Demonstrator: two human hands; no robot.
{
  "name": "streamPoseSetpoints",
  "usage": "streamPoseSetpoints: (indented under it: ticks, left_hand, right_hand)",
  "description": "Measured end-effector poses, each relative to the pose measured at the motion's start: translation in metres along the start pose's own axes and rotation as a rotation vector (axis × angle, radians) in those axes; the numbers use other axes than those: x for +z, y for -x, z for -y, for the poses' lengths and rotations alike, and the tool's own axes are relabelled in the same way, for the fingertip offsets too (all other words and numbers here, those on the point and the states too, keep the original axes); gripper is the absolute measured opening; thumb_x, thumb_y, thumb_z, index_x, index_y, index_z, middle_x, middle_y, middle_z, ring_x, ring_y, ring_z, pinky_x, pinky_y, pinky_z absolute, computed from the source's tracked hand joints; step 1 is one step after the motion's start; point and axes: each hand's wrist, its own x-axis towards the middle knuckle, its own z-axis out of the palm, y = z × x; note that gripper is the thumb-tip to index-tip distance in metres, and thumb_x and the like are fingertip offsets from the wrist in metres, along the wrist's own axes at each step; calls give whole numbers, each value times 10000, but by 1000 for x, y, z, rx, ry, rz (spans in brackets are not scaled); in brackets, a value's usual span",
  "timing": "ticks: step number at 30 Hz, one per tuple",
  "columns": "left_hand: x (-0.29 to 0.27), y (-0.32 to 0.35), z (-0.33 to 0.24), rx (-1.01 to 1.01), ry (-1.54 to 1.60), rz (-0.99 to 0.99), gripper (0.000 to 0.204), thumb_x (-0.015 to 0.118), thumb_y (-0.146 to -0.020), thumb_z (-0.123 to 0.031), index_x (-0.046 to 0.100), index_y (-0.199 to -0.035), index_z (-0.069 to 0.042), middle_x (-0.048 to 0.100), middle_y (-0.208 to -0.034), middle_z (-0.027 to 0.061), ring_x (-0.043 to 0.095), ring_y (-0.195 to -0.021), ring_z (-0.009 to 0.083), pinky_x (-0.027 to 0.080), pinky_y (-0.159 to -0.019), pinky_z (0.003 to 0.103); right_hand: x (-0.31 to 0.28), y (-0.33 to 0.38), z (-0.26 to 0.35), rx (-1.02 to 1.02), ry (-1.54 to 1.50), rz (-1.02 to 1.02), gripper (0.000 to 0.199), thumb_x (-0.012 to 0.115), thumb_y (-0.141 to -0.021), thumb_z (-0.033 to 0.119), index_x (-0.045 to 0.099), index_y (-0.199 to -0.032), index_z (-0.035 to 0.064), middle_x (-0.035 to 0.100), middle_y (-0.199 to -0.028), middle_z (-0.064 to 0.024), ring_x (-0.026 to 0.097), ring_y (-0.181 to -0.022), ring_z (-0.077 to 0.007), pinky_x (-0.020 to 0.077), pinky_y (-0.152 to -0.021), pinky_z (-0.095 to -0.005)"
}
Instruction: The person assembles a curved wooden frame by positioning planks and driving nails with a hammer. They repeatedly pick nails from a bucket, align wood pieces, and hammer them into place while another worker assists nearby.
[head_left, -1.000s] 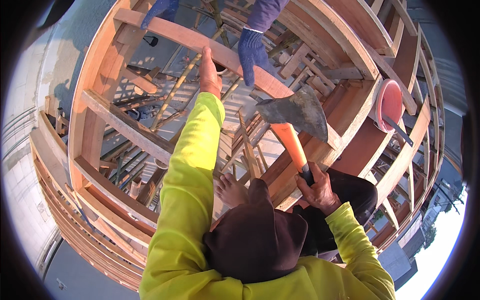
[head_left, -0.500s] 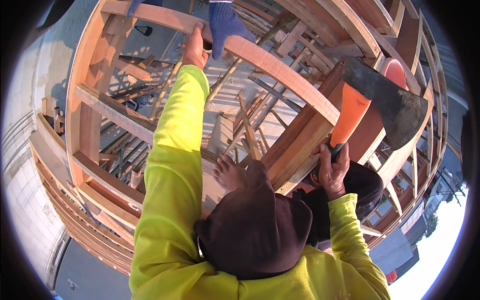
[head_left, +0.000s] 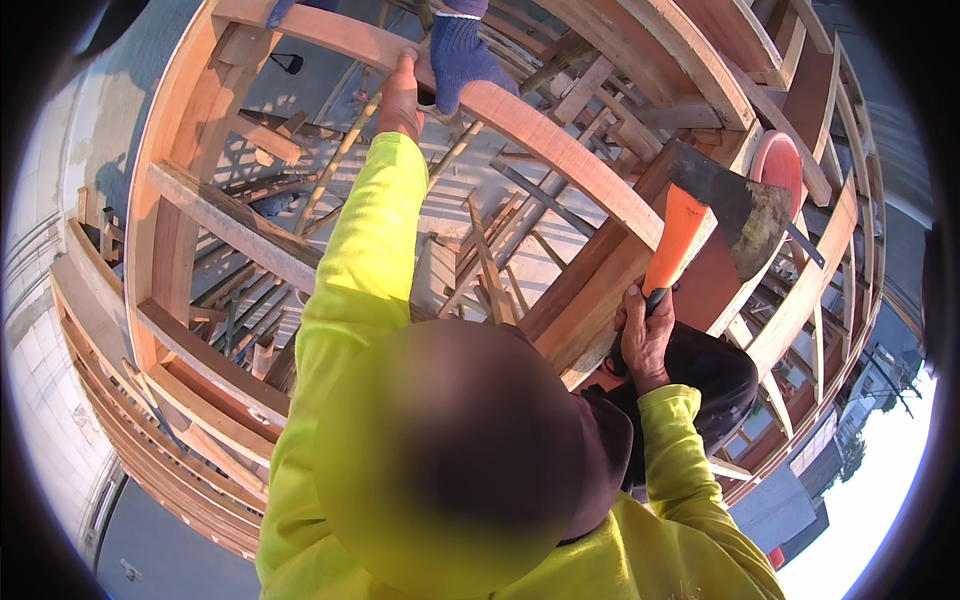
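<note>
- The right hand [head_left: 648, 335] is closed around the orange handle of a hatchet [head_left: 700, 225]; handle runs up from the fist, dark head raised up and to the right.
- The left hand [head_left: 403, 95], arm stretched far forward, grips the long wooden beam [head_left: 560, 150].
- That beam slants from upper left to lower right, passing between both hands; the hatchet hand is nearer its lower end.
- A gloved hand [head_left: 455, 50] of another person holds the beam just beside the left hand.

Bright, hard daylight; sharp slatted shadows cross the timber frame [head_left: 560, 160]. Fisheye bends edges, dark vignette rims corners, sky lower right overexposed.
</note>
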Motion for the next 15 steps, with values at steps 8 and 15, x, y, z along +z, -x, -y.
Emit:
streamPoseSetpoints:
  ticks: [8,15]
  left_hand:
    - [-11,-9,7,-74,-7,-140,788,644,-900,-553,421,-1485,-76,475,-1485,82,438,-1367,235,291,-1160,411]
    - [26,22,-17,-155,-295,-172,993,648,-788,-678,400,-1468,2,480,-1452,168,464,-1325,339,350,-1013,608]
  right_hand:
    - [-4,-4,-18,318,147,126,190,559,-1005,230,493,-943,63,487,-662,-6,487,-487,-87,415,-429,-260]
    - [-16,-4,21,41,-64,-173,226,549,-1038,223,502,-895,54,516,-661,-11,512,-525,-94,455,-501,-267]
